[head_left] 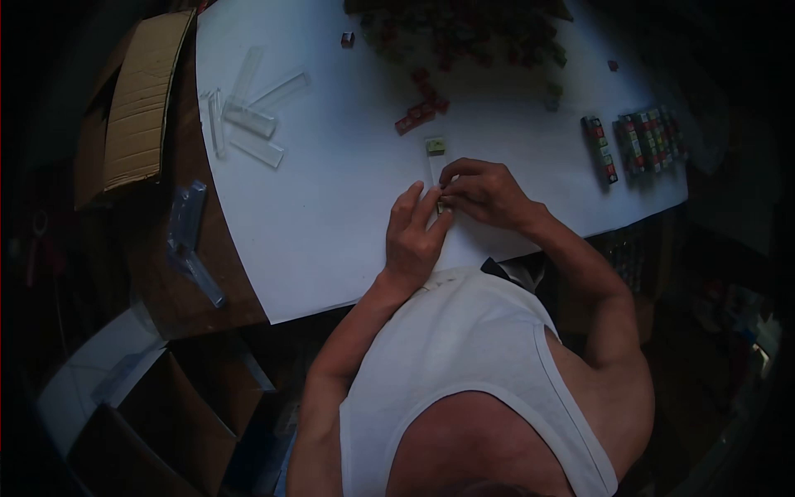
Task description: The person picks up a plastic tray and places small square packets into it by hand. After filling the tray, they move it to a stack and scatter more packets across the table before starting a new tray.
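Note:
On the white sheet in front of me lies a narrow clear plastic case (432, 168) with a small green block (436, 147) at its far end. My left hand (414, 236) is closed around the near end of this case. From the right, my right hand (490, 195) meets it with bent fingers pinched together over the case. Another small yellow-green block (442, 207) shows between the fingertips of both hands; what the right fingers hold is largely hidden.
Red blocks (421, 112) lie beyond the case, before a large dark pile of small red and green blocks (472, 29). Filled cases (650, 141) stand in a row at right. Several clear cases (252, 120) lie at left, near a cardboard box (141, 99).

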The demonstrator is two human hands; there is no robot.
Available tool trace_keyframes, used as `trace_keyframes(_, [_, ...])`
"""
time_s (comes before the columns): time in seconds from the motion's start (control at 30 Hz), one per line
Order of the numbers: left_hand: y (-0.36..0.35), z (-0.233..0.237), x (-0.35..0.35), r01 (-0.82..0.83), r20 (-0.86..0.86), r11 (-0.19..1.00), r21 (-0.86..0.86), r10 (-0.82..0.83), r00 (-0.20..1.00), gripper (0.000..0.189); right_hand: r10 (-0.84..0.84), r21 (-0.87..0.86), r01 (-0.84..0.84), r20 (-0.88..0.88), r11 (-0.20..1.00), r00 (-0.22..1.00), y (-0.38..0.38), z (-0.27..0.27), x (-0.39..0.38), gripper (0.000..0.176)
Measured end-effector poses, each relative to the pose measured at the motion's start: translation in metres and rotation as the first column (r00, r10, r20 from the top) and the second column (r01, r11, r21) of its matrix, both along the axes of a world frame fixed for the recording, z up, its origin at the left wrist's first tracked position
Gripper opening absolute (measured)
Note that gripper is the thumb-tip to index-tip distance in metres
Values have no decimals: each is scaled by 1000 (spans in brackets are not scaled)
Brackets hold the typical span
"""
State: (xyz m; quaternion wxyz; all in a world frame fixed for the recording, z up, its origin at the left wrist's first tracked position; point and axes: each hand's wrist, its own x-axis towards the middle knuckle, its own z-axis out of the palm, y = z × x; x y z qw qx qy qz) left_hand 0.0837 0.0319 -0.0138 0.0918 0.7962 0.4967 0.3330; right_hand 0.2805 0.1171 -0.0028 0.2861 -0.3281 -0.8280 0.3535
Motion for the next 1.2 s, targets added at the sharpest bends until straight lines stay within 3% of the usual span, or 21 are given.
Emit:
trace_keyframes(0.1, [2,-1,1,20,23,1000,-5,-20,1000,16,-151,-50,150,-15,987,988,33,11,8,12])
trace_keyframes(0.23, [1,-1,2,25,27,1000,-2,-25,999,13,-544,135,547,-58,826,837,121,-10,36,16])
trace_keyframes(0.27, [1,-2,1,32,28,999,14,-32,999,13,-549,149,553,-65,820,833,142,-17,45,16])
trace_keyframes(0.33, [-1,-4,0,26,-1,1000,-3,-26,1000,24,-688,534,527,150,661,710,177,-29,62,26])
trace_keyframes(0.47, [-2,-2,0,29,21,999,-33,-29,999,24,-731,540,559,168,630,662,212,-32,82,36])
trace_keyframes(0.57, [0,-1,1,26,34,999,-39,-24,999,23,-699,619,470,186,629,690,223,-39,96,40])
trace_keyframes(0.63, [1,-1,2,34,38,999,-40,-32,999,16,-645,647,315,365,694,672,239,-59,105,66])
trace_keyframes(0.67, [1,-1,2,36,39,998,-42,-35,999,16,-646,647,316,367,694,670,226,-43,96,66])
trace_keyframes(0.73, [1,-2,2,34,44,998,-50,-31,999,15,-548,176,520,331,836,768,193,-9,77,71])
trace_keyframes(0.77, [2,-2,2,29,44,998,-53,-27,999,15,-543,172,517,333,839,771,189,-2,75,71])
trace_keyframes(0.83, [0,-1,3,26,54,998,-61,-23,998,15,-593,-146,655,317,741,741,180,3,72,47])
trace_keyframes(0.87, [-2,0,2,30,54,997,-68,-27,998,15,-593,-152,658,320,737,739,176,1,73,47])
trace_keyframes(0.93, [0,1,1,33,30,997,-63,-31,999,21,-605,127,602,338,788,721,175,1,75,47])
trace_keyframes(0.97, [1,1,1,32,29,998,-62,-30,999,21,-604,127,601,337,789,722,177,-9,78,47])
trace_keyframes(1.03, [1,0,1,28,20,998,-58,-27,999,21,-540,128,525,164,842,826,182,-28,78,43])
trace_keyframes(1.07, [0,0,2,27,18,998,-61,-25,1000,21,-538,123,524,164,843,827,188,-33,78,43])
trace_keyframes(1.13, [1,0,3,23,48,998,-61,-20,999,16,-484,309,405,247,861,840,194,-41,72,43])
trace_keyframes(1.2, [1,-1,3,17,48,998,-57,-14,999,17,-512,205,472,258,858,819,186,-14,63,39])
